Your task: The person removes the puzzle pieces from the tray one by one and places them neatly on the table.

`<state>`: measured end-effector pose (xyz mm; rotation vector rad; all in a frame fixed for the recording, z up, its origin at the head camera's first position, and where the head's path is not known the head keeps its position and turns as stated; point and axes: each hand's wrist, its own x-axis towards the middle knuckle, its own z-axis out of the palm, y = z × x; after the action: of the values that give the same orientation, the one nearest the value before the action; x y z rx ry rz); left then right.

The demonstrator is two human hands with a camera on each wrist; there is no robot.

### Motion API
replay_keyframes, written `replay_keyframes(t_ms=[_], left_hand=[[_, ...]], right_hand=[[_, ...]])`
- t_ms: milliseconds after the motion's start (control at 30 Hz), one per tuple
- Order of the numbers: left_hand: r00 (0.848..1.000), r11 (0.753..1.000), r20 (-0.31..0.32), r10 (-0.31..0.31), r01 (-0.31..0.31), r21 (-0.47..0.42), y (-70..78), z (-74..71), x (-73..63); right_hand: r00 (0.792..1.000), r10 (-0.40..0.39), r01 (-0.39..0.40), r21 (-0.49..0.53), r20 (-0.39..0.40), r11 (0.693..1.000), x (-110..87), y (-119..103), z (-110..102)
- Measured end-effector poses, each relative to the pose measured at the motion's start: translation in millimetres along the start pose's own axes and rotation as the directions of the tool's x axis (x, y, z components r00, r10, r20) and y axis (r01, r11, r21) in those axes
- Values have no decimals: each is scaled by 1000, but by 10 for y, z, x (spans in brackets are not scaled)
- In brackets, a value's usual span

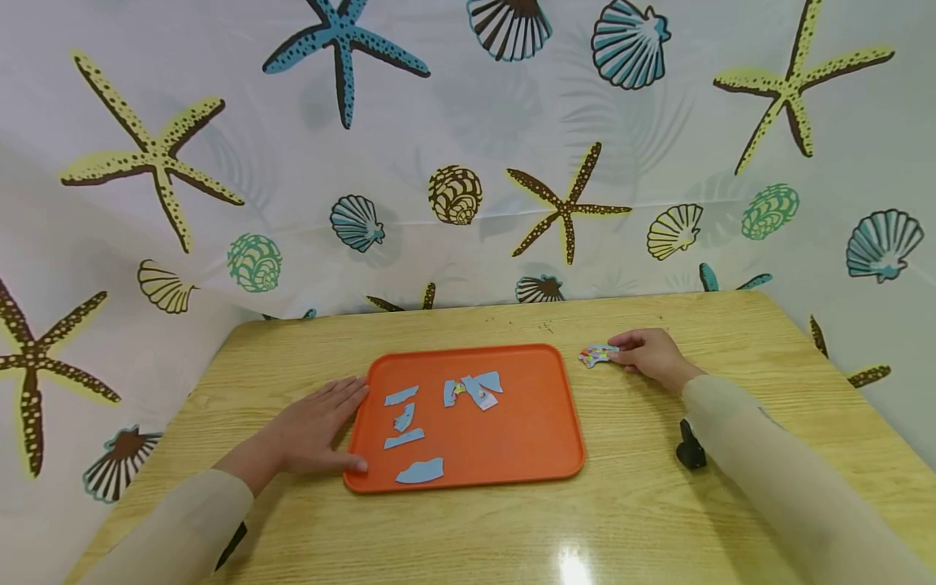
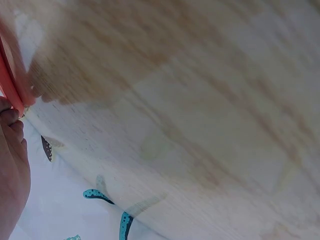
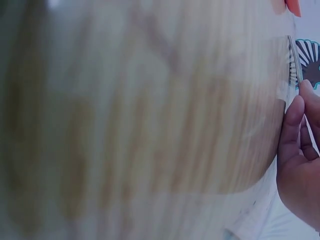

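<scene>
A white cloth printed with starfish and shells hung behind a wood-grain table; at left, the left sleeve, cream-coloured, reached in from the near edge, a dark object showing beside its cuff; the left hand lay with fingers extended at the left rim of an orange tray, its thumb resting at the same rim toward the near corner, grasping nothing; just inside that rim, four light blue pieces lay apart in a loose column, the second from the far end marked with a darker print, the nearest the broadest; toward the tray's middle, a cluster of pieces lay close together, mostly light blue, with a patch of yellow and green among them; just beyond the tray's right rim, a multicoloured piece with light blue on it was pinched between the thumb and fingers of the right hand; the right wrist view caught that piece edge-on and thin; at right, the right sleeve, also cream, ran back toward the near edge, a small black object beside it.
</scene>
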<state>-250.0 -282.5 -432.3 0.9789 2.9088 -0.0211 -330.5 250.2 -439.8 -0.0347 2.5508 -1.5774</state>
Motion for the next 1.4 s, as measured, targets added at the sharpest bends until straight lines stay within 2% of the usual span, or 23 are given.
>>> replay_keyframes(t_ms=[900, 1233, 1400], left_hand=[[1000, 1000, -13, 8, -8, -2, 15, -23, 19], [1000, 1000, 8, -5, 5, -13, -9, -6, 24], [1000, 1000, -14, 11, -11, -7, -14, -2, 16]], right_hand=[[999, -27, 24, -85, -40, 996, -15, -32, 18], [998, -10, 6, -68, -62, 998, -35, -60, 33], [998, -10, 7, -50, -68, 999, -39, -63, 45]])
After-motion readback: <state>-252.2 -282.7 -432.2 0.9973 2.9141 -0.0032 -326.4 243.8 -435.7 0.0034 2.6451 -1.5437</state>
